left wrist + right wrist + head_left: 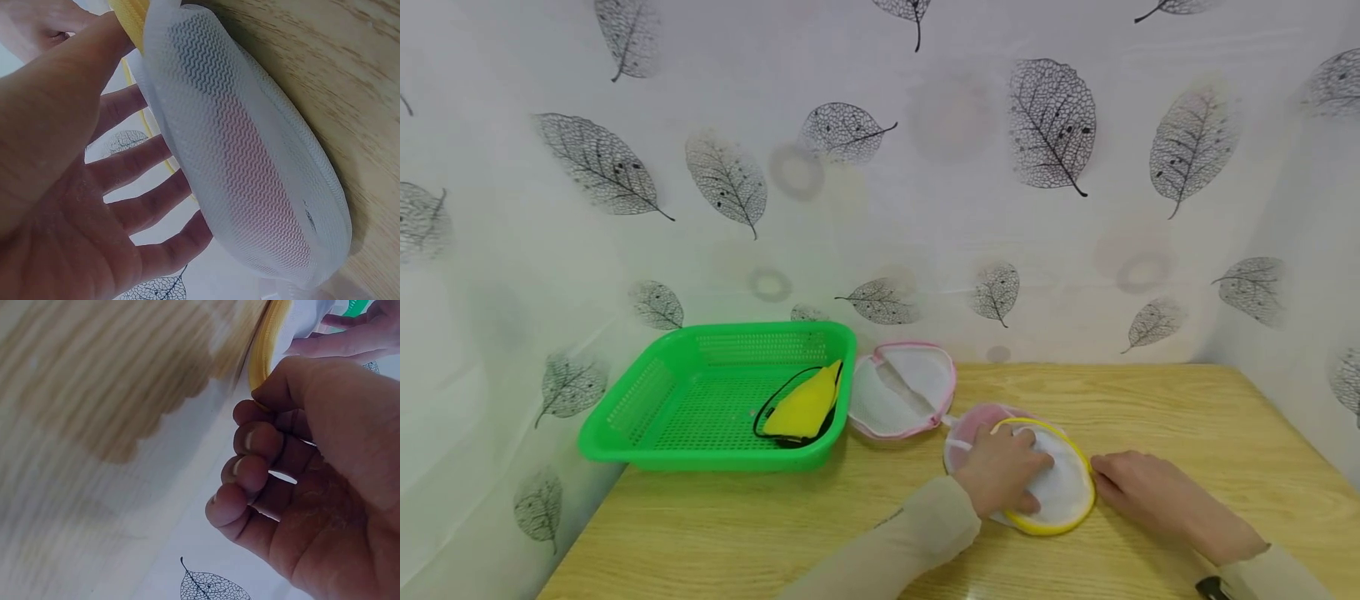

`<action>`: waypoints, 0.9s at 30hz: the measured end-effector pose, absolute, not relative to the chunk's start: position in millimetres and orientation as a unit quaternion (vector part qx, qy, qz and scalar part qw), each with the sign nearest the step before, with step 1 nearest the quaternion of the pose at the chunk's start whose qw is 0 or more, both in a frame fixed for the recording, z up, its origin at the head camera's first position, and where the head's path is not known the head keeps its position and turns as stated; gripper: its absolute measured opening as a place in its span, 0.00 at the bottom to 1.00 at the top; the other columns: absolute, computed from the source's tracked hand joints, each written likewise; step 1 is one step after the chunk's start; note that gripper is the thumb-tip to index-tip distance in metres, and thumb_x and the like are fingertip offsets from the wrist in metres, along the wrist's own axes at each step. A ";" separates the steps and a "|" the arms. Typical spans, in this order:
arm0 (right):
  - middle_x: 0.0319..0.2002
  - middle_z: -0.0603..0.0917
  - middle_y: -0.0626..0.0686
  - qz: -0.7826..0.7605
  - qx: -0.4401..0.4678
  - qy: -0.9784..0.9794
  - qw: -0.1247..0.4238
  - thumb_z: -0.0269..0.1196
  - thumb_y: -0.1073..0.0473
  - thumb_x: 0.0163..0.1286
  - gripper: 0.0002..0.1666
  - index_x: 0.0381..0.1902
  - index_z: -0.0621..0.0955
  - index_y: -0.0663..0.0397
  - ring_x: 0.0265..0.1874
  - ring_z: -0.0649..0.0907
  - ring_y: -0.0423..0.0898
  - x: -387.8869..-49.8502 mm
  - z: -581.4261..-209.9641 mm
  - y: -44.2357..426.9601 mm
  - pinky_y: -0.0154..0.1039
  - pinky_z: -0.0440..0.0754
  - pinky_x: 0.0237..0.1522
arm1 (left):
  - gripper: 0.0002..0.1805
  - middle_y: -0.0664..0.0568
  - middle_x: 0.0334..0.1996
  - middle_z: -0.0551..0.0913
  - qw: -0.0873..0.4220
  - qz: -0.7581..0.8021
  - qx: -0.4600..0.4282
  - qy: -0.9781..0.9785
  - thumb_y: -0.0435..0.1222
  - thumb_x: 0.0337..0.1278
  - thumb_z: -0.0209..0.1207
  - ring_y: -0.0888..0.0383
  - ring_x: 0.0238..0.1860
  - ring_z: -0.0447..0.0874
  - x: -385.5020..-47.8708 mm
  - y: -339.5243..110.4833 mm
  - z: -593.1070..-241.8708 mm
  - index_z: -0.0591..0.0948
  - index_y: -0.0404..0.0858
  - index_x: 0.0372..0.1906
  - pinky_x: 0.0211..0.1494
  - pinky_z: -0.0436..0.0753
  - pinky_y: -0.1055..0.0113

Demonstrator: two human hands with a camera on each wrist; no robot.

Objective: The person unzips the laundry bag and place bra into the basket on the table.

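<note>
A round white mesh laundry bag [1060, 487] with a yellow zipper edge lies on the table between my hands. Spread fingers of my left hand [1006, 467] rest on its top. In the left wrist view those fingers touch the side of the mesh bag [231, 156], which shows pink and dark patches through it. My right hand [1150, 496] pinches the yellow edge [270, 344] between thumb and forefinger, its other fingers curled. A pink and white mesh piece [981, 417] shows partly behind the left hand; whether it is separate I cannot tell.
A green plastic basket [715, 454] stands on the left of the wooden table [737, 533], with a yellow and black corded item [805, 406] inside. Beside it lies a white mesh bag with pink trim [906, 392]. A leaf-print curtain [925, 208] hangs behind.
</note>
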State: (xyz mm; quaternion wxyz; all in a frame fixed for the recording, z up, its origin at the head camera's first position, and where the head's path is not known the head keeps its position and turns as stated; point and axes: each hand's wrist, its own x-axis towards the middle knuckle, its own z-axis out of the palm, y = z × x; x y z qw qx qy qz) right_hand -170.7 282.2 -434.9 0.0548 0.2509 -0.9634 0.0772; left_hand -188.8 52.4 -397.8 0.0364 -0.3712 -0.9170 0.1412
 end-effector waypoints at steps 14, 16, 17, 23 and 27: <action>0.17 0.64 0.37 0.076 0.245 -0.965 0.053 0.64 0.63 0.68 0.20 0.21 0.68 0.41 0.19 0.62 0.33 -166.4 -435.5 282.3 0.32 0.64 0.23 | 0.30 0.68 0.57 0.79 0.034 0.135 -0.373 -0.918 0.67 0.51 0.67 0.63 0.58 0.77 -190.0 52.4 -398.1 0.78 0.72 0.62 0.54 0.78 0.64; 0.18 0.64 0.37 0.076 0.245 -0.965 0.058 0.64 0.63 0.67 0.20 0.21 0.68 0.41 0.19 0.61 0.33 -165.8 -436.7 282.8 0.32 0.64 0.23 | 0.30 0.68 0.57 0.79 0.035 0.134 -0.373 -0.918 0.67 0.51 0.67 0.63 0.58 0.78 -190.0 52.0 -398.1 0.78 0.72 0.62 0.54 0.78 0.65; 0.18 0.64 0.37 0.077 0.245 -0.965 0.059 0.64 0.63 0.68 0.20 0.21 0.68 0.41 0.19 0.61 0.33 -165.5 -437.4 283.1 0.32 0.63 0.23 | 0.30 0.68 0.56 0.79 0.036 0.134 -0.373 -0.918 0.67 0.51 0.67 0.63 0.57 0.78 -190.0 51.8 -398.1 0.78 0.72 0.62 0.54 0.78 0.65; 0.17 0.64 0.36 0.074 0.248 -0.963 0.078 0.65 0.63 0.66 0.21 0.21 0.68 0.40 0.18 0.62 0.33 -164.4 -441.4 284.1 0.33 0.63 0.22 | 0.30 0.68 0.56 0.79 0.040 0.136 -0.374 -0.917 0.67 0.51 0.67 0.63 0.57 0.78 -189.7 51.6 -398.7 0.78 0.72 0.62 0.52 0.78 0.65; 0.17 0.65 0.36 0.073 0.244 -0.963 0.083 0.65 0.62 0.66 0.21 0.20 0.68 0.40 0.18 0.62 0.33 -163.3 -442.3 283.8 0.33 0.64 0.21 | 0.30 0.68 0.56 0.79 0.035 0.134 -0.373 -0.917 0.67 0.51 0.67 0.63 0.57 0.78 -189.8 51.9 -398.8 0.78 0.72 0.62 0.53 0.78 0.65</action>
